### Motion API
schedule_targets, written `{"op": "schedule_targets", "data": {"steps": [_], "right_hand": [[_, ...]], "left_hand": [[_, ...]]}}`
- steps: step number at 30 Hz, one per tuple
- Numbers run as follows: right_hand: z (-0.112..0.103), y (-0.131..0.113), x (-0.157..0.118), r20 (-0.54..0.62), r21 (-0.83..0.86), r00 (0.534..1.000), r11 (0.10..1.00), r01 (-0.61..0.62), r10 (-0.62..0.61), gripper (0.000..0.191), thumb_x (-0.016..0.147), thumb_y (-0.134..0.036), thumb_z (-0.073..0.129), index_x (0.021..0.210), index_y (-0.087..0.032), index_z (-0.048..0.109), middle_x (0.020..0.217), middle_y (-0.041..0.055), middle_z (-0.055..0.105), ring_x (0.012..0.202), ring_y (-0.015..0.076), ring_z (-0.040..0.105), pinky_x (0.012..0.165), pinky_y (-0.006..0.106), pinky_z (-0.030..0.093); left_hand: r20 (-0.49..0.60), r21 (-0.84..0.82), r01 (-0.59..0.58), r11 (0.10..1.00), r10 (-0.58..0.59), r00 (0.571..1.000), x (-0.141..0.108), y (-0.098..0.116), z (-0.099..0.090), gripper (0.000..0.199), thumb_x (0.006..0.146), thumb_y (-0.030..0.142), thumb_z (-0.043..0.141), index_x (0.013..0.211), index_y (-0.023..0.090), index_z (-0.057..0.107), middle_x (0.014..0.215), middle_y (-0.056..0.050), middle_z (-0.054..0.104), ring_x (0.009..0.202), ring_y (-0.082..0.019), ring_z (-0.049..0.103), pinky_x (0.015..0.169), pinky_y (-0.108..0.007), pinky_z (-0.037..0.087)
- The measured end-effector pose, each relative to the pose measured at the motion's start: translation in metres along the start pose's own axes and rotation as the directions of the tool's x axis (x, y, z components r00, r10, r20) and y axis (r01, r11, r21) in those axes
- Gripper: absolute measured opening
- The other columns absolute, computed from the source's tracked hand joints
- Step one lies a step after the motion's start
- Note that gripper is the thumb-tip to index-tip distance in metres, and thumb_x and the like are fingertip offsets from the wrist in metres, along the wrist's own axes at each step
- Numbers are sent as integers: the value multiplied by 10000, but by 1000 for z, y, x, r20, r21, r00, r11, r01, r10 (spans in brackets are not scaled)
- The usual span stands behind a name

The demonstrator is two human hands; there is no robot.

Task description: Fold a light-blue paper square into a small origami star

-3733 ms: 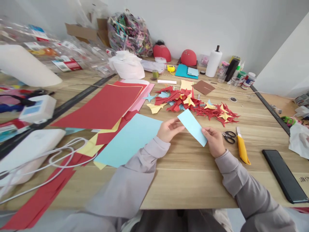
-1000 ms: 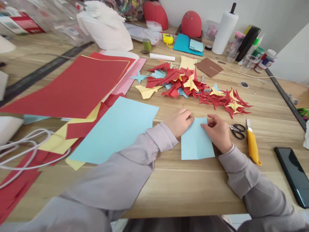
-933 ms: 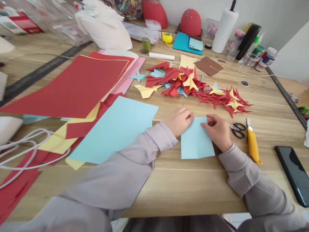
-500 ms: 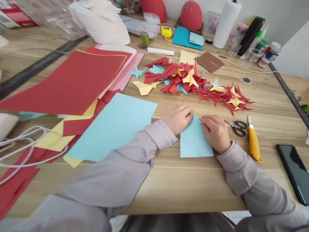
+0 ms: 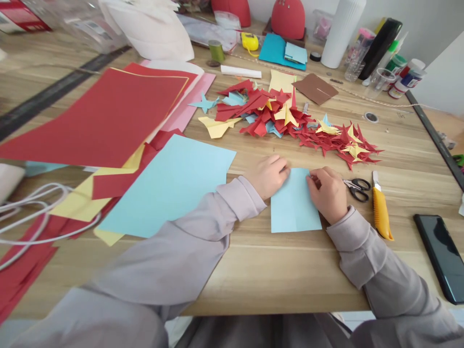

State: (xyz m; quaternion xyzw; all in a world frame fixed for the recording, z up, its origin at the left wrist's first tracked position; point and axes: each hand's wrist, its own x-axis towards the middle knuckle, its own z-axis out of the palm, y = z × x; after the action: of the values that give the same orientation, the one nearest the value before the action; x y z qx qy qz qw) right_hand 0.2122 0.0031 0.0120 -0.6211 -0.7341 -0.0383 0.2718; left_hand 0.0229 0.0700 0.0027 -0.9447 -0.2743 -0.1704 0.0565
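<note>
A small light blue sheet of paper (image 5: 295, 208) lies in front of me with a faint crease near its middle. Curled fingers of my left hand (image 5: 268, 176) hold its upper left edge against the table. At the upper right edge, my right hand (image 5: 328, 194) pinches the paper between thumb and fingers; the exact grip is partly hidden. Black-handled scissors (image 5: 358, 188) lie just right of that hand, their blades partly behind it. Beside them is a yellow utility knife (image 5: 381, 210).
A larger light blue sheet (image 5: 174, 181) and red paper sheets (image 5: 108, 118) spread at left, near a white cable (image 5: 47, 212). Beyond my hands is a heap of folded red, yellow and blue paper pieces (image 5: 270, 113). A phone (image 5: 440, 256) lies at right.
The top of the small blue sheet was drawn together between my hands; now it lies flatter and wider. My right hand has moved slightly right, away from my left hand.
</note>
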Motion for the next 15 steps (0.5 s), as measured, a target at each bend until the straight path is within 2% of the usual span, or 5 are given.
{"op": "schedule_targets", "data": {"steps": [4, 7, 10, 15], "right_hand": [[-3, -3, -2, 51, 65, 980, 980, 189, -192, 261, 873, -127, 440, 923, -203, 684, 986, 83, 704, 886, 226, 613, 802, 374, 496], [-4, -3, -5, 107, 132, 954, 955, 266, -280, 344, 870, -86, 402, 1033, -214, 677, 1144, 82, 675, 1010, 227, 603, 887, 401, 496], [-5, -1, -6, 162, 158, 932, 941, 298, -323, 367, 883, -86, 386, 1092, -204, 665, 1195, 95, 656, 1045, 232, 601, 907, 424, 493], [-6, 0, -6, 151, 100, 907, 919, 381, -392, 334, 905, -88, 391, 1006, -182, 695, 1166, 98, 675, 1013, 231, 617, 869, 414, 517]], "left_hand": [[10, 11, -1, 1000, 1, 1000, 0, 1, -1, 380, 968, 199, 281, 960, 98, 647, 941, -106, 597, 845, -201, 512, 734, -337, 412], [15, 16, 2, 1000, -2, 1000, 0, 1, -2, 366, 967, 203, 290, 962, 101, 642, 938, -101, 596, 847, -199, 513, 738, -335, 411], [16, 13, 8, 1000, -8, 1000, 0, 2, -2, 332, 957, 192, 319, 971, 102, 639, 948, -100, 595, 856, -198, 516, 746, -333, 412], [10, 58, 4, 998, -4, 1000, 0, 2, -2, 325, 956, 196, 334, 964, 105, 646, 945, -90, 600, 851, -198, 523, 743, -327, 419]]}}
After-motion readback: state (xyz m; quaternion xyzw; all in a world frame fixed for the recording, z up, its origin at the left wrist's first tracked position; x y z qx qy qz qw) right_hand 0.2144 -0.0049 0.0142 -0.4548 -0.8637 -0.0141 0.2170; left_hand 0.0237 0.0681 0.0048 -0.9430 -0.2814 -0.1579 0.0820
